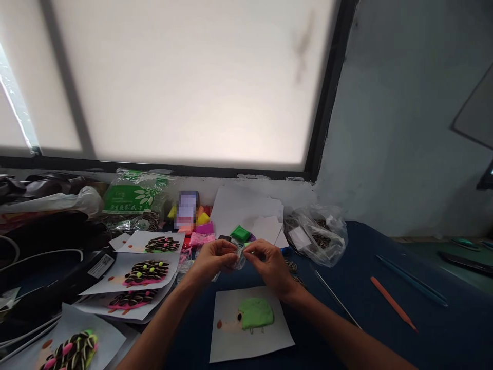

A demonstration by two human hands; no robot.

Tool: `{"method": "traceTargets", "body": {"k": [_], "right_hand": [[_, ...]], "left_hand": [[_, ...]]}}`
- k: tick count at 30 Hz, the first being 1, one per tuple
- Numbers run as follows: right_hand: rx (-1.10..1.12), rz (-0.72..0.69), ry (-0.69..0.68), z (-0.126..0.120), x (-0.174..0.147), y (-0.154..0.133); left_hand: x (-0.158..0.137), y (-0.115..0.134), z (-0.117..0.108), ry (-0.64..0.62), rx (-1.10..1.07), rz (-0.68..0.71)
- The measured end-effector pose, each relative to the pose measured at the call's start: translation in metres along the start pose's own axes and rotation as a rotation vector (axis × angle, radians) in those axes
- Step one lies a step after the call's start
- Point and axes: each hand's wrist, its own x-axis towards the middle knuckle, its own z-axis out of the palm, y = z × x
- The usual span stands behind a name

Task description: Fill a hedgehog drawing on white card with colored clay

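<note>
My left hand [216,258] and my right hand [268,261] meet over the middle of the table, both pinching a small clear plastic wrapper [241,258] between thumbs and fingers. What the wrapper contains, if anything, is too small to tell. Just below them lies a white paper [227,348] with a hedgehog shape whose body is green clay [257,313]; its snout is pale with a brown nose. Behind my fingers sits a green clay packet [241,233].
Finished hedgehog pictures with seeds [146,272] lie at left. A green seed bag [133,198], coloured clay packets [204,227] and white sheets [242,208] stand behind. At right are a clear seed bag [319,236], a thin rod [337,298] and an orange tool [393,303].
</note>
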Motion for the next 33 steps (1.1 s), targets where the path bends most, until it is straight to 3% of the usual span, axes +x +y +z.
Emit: {"method": "traceTargets", "body": {"k": [4,8,17,22,25,29,33], "right_hand": [[0.058,0.059,0.037,-0.003,0.003,0.002],[0.125,0.144,-0.055,-0.002,0.002,0.004],[0.167,0.210,-0.117,-0.002,-0.003,-0.003],[0.111,0.224,-0.115,-0.011,-0.014,-0.009],[0.035,0.219,-0.120,-0.016,-0.026,-0.014],[-0.075,0.189,-0.135,-0.021,-0.046,-0.021],[-0.171,0.135,-0.113,-0.026,-0.060,-0.028]], "left_hand": [[0.005,-0.008,-0.004,0.132,0.201,0.059],[0.004,-0.018,-0.008,0.282,0.614,0.176],[-0.005,-0.028,-0.009,0.371,1.145,0.319],[-0.008,-0.018,0.000,0.435,1.172,0.535],[-0.011,-0.007,0.011,0.271,1.124,0.548],[-0.014,0.001,0.024,-0.106,1.055,0.338],[-0.016,0.002,0.025,-0.217,1.063,0.217]]}}
